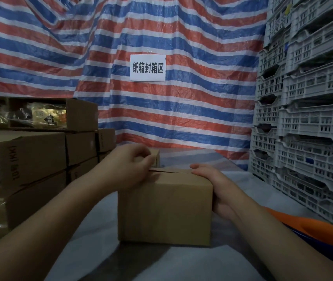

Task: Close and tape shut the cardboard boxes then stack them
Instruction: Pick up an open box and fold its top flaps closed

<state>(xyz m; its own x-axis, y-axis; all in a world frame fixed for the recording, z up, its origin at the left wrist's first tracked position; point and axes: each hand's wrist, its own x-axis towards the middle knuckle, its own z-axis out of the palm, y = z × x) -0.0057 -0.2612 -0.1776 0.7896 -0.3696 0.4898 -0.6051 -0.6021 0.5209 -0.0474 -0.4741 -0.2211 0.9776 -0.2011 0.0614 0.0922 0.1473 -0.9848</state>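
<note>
From the head camera I see a small cardboard box (164, 207) standing square on the counter (92, 230), right in front of me, its plain front face toward the camera and its top flaps folded down so that they meet at a seam along the top. My left hand (130, 166) lies over the left part of that top, the heel of it down on the flap and the fingers curled in toward the thumb near the seam — whether they pinch a flap edge or anything else I cannot tell, since the fingertips hide it. My right hand (212, 183) wraps the box's upper right corner: the thumb lies flat along the top flap by the seam and the palm and fingers press against the right side wall, so it holds the box. Just behind the left hand another small box (156, 157) peeks out, mostly hidden. To my left is a stack of cardboard boxes (46, 155); the one at the top lies open and shows plastic-wrapped packets (46, 115) inside. To my right, stacked grey plastic crates (307, 110) rise well above the counter, and an orange basin (323, 232) pokes in at the lower right edge, near my right forearm. Behind everything hangs a red, white and blue striped tarpaulin (192, 110) — a white paper sign (147, 67) with black Chinese characters is fixed to it.
</note>
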